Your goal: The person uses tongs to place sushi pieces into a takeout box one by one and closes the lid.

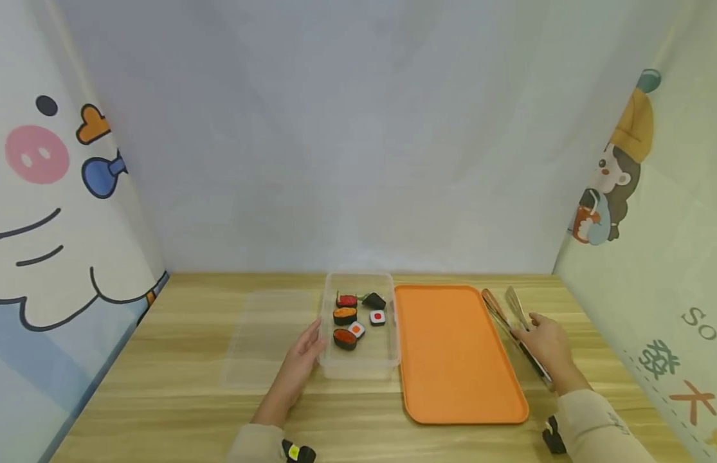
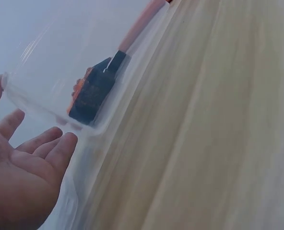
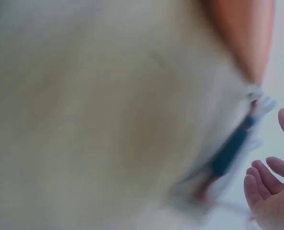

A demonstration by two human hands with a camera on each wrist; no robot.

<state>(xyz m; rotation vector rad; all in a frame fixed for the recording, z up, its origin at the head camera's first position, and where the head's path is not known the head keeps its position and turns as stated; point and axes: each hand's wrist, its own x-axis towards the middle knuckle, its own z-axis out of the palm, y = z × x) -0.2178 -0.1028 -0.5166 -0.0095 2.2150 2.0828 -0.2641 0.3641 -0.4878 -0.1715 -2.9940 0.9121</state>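
A clear plastic box [image 1: 366,370] holds several toy sushi pieces, among them a roe-topped one [image 1: 344,339] and a white square roll [image 1: 377,317]. My left hand [image 1: 303,357] rests against the box's left side, its fingers loosely spread; the left wrist view shows a fingertip at the rim. Over to the right, my right hand [image 1: 546,341] is at a pair of metal tongs [image 1: 490,302] with wood-coloured tips and a dark grip. In the right wrist view its fingers [image 3: 264,179] look relaxed beside the blurred tongs [image 3: 228,153], with nothing enclosed.
Between the box and the tongs lies an orange tray [image 1: 456,354]. A flat clear sheet, resembling a lid [image 1: 265,337], lies left of the box on the wooden table [image 1: 161,386]. A pale curtain [image 1: 358,141] hangs behind, and printed cloths flank both sides.
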